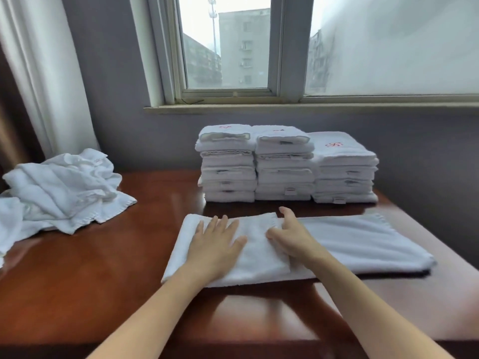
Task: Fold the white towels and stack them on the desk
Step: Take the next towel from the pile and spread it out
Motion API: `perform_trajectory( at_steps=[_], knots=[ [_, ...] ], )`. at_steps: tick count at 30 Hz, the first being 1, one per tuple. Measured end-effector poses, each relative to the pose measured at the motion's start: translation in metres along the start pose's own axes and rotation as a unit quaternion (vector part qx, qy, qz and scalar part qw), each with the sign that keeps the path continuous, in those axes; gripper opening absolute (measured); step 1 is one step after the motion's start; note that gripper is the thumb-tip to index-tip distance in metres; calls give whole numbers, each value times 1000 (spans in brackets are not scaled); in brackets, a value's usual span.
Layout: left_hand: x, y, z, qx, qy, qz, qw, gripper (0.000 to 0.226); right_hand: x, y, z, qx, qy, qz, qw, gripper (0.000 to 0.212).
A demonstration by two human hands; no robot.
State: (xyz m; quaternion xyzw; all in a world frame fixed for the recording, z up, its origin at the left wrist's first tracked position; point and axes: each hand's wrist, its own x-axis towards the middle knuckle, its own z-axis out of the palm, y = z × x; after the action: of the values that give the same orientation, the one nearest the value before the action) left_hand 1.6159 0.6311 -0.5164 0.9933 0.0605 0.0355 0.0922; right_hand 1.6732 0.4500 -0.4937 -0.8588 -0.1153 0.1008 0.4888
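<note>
Towel (350, 242), white, lies in front of you mid-desk: a long strip running L to R, its L end folded over onto itself. Your left hand (215, 244) lies flat on that folded flap, fingers straight & spread, pressing down. Your right hand (290, 237) sits at the flap's R edge, thumb stuck out toward the stacks, fingers a bit bent & blurred, so can't tell if they pinch the cloth or just rest on it.

Desk (103, 281) is dark red-brown wood w/ a glossy top that reflects the window light. At its back, three stacks (285, 164) of folded white towels stand side by side, touching; red stitching shows on the top ones. On the desk's L side sits a loose pile (64, 190) of unfolded white towels, well apart from the strip.

Wall (116, 86) behind is grey-purple. Window (228, 47) above the stacks has a pale frame & a sill (285, 108); grey buildings outside. Pale curtain (39, 73) hangs at far L.
</note>
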Motion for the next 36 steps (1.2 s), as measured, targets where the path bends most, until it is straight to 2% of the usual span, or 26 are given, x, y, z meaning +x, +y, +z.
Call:
perform_trajectory(
  at_steps=[1, 3, 5, 7, 9, 11, 20, 24, 27, 30, 36],
  knots=[
    [0, -1, 4, 20, 1, -1, 1000, 60, -1, 2, -1, -87, 20, -21, 996, 77],
    [1, -1, 8, 26, 9, 0, 1000, 62, -4, 2, 0, -242, 105, -98, 960, 75],
    [1, -2, 9, 32, 10, -2, 999, 63, -6, 1, 6, -291, 158, -207, 920, 65],
    [2, -2, 8, 38, 9, -8, 999, 63, -6, 2, 14, -309, 101, -252, 912, 55],
    [2, -4, 7, 44, 3, -14, 999, 63, -5, 9, 21, -335, -1, -214, 918, 52],
    [2, -10, 6, 47, 0, -20, 999, 63, -2, 14, 25, -343, -52, -177, 921, 57],
    [-13, -84, -9, 57, -6, -19, 998, 62, -3, -10, 98, -334, -40, -181, 924, 62],
    [-20, -94, -15, 66, -18, -28, 997, 59, -1, -18, 109, -330, -50, -189, 923, 63],
    [-18, -78, -18, 43, -24, -20, 999, 54, 2, -17, 95, -309, -74, -190, 929, 62],
    [-14, -48, -17, 28, -28, 16, 999, 53, 5, -6, 66, -327, -51, -187, 925, 57],
    [6, 25, -5, 23, -41, 97, 994, 54, 9, 32, -4, -376, -8, -104, 921, 54]
  ],
)
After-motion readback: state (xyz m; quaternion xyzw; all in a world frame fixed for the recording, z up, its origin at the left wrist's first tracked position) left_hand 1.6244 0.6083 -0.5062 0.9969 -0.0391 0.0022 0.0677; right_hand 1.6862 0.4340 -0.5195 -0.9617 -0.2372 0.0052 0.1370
